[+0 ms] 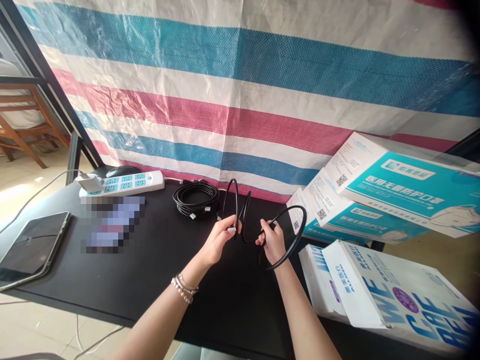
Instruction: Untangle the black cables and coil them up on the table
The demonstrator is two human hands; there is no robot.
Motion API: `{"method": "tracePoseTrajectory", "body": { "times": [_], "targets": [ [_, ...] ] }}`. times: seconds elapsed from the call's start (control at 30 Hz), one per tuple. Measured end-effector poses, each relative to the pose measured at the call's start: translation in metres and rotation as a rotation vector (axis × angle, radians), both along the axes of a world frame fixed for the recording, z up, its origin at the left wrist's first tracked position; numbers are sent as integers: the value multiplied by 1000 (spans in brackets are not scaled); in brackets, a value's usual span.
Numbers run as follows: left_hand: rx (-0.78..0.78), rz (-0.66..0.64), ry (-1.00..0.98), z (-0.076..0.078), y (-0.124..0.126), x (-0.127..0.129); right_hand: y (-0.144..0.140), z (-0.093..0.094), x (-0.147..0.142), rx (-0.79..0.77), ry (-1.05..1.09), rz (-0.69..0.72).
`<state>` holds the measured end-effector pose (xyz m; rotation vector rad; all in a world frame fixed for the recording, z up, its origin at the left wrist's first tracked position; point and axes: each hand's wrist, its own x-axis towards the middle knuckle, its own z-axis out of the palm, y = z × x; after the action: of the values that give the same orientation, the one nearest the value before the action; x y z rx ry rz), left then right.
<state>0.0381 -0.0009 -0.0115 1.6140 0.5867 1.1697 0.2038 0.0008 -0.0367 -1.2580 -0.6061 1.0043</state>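
Observation:
A thick black cable (245,215) runs in loose loops between my two hands above the black table. My left hand (218,235) pinches it by one end, where a pale plug tip shows by the thumb. Closed round another stretch of the cable is my right hand (273,239); a wide loop arcs over that wrist. Behind my left hand, a coiled black cable (195,197) with white-tipped connectors lies on the table, apart from my fingers.
A white power strip (123,184) with a charger plugged in sits at the back left, near a black mouse (120,170). A tablet (33,245) lies at the left edge. Mask boxes (408,185) and white cartons (397,295) stack at right. A striped sheet (225,90) hangs behind.

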Motion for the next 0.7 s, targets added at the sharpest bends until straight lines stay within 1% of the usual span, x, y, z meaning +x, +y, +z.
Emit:
{"method": "tracePoseTrajectory", "body": {
  "times": [0.2,0.43,0.7],
  "targets": [
    [16,25,34,0,0,-1,0,0,1,1,3,5],
    [5,52,14,-1,1,0,0,-1,1,5,2,15],
    [-2,27,45,7,-3,-2,0,-1,1,4,-1,9]
  ]
}}
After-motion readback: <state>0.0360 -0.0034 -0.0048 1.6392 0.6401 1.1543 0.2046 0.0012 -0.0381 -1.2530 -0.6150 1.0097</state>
